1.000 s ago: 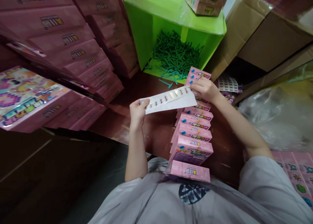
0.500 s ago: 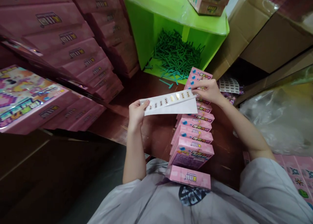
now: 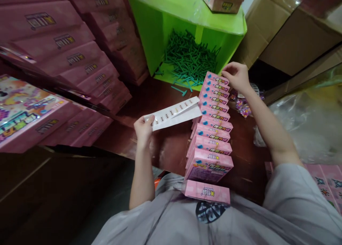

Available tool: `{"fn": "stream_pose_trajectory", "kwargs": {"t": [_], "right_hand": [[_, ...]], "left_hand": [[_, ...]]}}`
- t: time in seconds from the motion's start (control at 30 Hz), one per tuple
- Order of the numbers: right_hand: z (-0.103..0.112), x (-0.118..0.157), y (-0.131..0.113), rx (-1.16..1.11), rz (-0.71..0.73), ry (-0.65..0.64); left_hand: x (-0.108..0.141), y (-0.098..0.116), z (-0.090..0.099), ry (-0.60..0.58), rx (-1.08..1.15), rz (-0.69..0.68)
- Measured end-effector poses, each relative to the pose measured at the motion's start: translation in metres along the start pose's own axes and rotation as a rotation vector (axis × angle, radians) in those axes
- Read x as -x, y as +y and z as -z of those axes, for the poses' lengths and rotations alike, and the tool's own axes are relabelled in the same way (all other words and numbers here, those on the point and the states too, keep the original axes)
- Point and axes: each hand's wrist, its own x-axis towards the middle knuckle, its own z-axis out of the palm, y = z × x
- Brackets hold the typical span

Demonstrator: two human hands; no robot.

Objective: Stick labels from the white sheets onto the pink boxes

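My left hand (image 3: 143,128) pinches the near end of a white sticker strip (image 3: 175,113) that carries a row of small labels. A row of several small pink boxes (image 3: 213,131) runs from my chest toward the green bin. My right hand (image 3: 236,76) is at the far end of that row, its fingertips pinched together at the top edge of the farthest pink box (image 3: 216,78). Whether a sticker sits between those fingers cannot be made out.
A bright green bin (image 3: 187,9) holds a heap of green sticks (image 3: 191,59). Tall stacks of pink cartons (image 3: 66,56) fill the left side. Brown cardboard boxes (image 3: 296,38) and a clear plastic bag (image 3: 307,123) stand at the right. A second label sheet lies behind my right wrist.
My right hand left the far end of the sticker strip and moved up to the farthest pink box. My left hand, holding the strip alone, dropped slightly toward the lower left.
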Motion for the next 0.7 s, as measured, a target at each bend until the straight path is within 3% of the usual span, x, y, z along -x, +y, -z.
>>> {"fn": "stream_pose_trajectory", "kwargs": {"t": [0.13,0.3,0.57,0.7], "right_hand": [[0.010,-0.033,0.052,0.211,-0.110,-0.160],[0.005,-0.042,0.070,0.335,-0.135,-0.262],[-0.009,-0.036,0.089,0.489,-0.173,-0.278],[-0.009,-0.028,0.082,0.631,-0.069,-0.264]], "left_hand": [[-0.010,-0.041,0.033,0.218,-0.428,-0.180],[0.000,-0.071,0.068,0.354,-0.755,-0.284],[0.001,-0.076,0.070,0.345,-0.810,-0.287],[-0.001,-0.078,0.071,0.341,-0.833,-0.264]]}}
